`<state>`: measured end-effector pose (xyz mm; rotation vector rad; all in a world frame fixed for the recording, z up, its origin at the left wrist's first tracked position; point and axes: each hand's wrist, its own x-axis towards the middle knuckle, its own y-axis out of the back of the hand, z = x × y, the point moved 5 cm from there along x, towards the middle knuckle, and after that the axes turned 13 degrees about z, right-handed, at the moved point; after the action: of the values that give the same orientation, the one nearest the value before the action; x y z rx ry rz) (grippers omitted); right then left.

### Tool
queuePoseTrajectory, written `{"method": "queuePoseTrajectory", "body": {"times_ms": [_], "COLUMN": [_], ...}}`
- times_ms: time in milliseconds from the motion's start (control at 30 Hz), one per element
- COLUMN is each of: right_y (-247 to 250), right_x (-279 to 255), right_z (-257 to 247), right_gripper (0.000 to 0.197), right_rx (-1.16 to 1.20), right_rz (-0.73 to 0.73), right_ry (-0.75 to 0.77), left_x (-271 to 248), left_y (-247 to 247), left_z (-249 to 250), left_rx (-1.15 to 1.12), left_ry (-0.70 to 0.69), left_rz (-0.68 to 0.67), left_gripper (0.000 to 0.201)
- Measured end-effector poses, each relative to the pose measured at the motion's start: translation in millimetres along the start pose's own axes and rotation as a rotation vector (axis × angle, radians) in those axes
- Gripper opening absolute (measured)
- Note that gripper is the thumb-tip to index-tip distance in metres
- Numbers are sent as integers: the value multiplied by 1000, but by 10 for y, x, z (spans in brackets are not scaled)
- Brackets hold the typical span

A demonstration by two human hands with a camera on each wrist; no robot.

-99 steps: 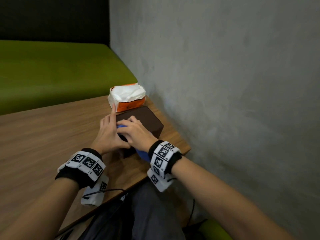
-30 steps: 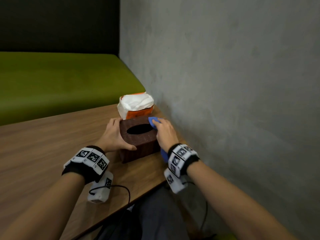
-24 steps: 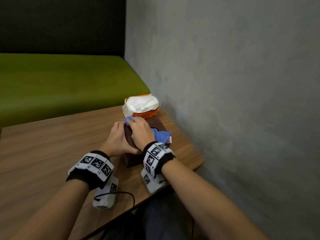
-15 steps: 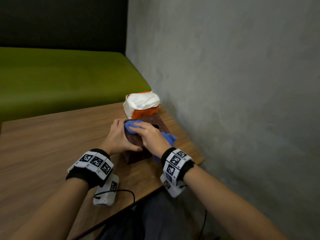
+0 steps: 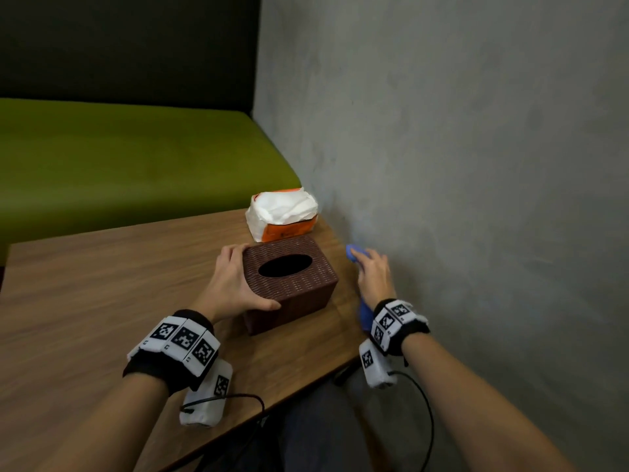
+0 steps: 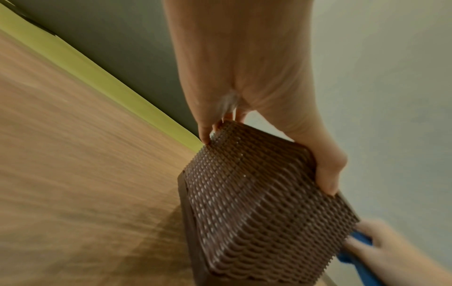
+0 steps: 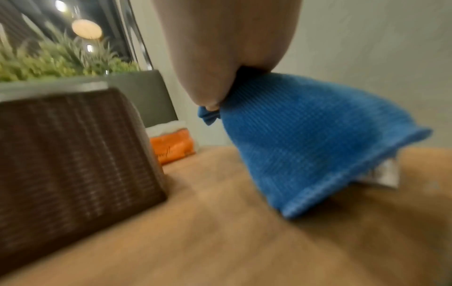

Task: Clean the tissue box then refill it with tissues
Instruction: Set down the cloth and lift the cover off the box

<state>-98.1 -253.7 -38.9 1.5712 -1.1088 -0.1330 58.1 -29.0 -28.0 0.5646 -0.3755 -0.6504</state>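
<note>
We've got the box point(image 5: 291, 284) sitting upright near the right end of the table point(image 5: 102, 301), oval slot facing up and dark inside, no tissue showing. Our left hand point(image 5: 231, 287) clamps its left end, thumb on the near face, fingers wrapped round the far corner. Our right hand point(image 5: 372, 275) is off the box, just beside its right side, clutching the blue cloth point(image 7: 305, 139), which hangs bunched from the fingers with its hem brushing the wood.

The box looks light and rigid, a woven-texture shell, ribbed enough that we doubt it slips; gripping it by the ends, as we are, seems the right hold. The cloth is soft and floppy. The tissue pack point(image 5: 282, 218) just behind the box looks squashy, its orange wrapper open on top, so we'd take it by the sides and not crush it.

Room is tight on the right: the wall point(image 5: 442, 165) runs close along the table, and the near edge sits not far from the box. To the left, the wood lies open for turning the box over.
</note>
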Motion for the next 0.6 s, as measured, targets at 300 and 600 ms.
{"method": "queuePoseTrajectory", "body": {"times_ms": [300, 600], "right_y": [-486, 138], "right_x": [-483, -190], "right_z": [102, -561], "right_gripper": [91, 46], "right_rx": [-285, 89], "right_rz": [-408, -79], "right_ry": [157, 100], "left_x": [-82, -176], "left_y": [13, -14], "left_z": [-48, -69], "left_rx": [-58, -173], "left_ry": [12, 39], "left_rz": [-13, 11], "left_gripper": [137, 142]}}
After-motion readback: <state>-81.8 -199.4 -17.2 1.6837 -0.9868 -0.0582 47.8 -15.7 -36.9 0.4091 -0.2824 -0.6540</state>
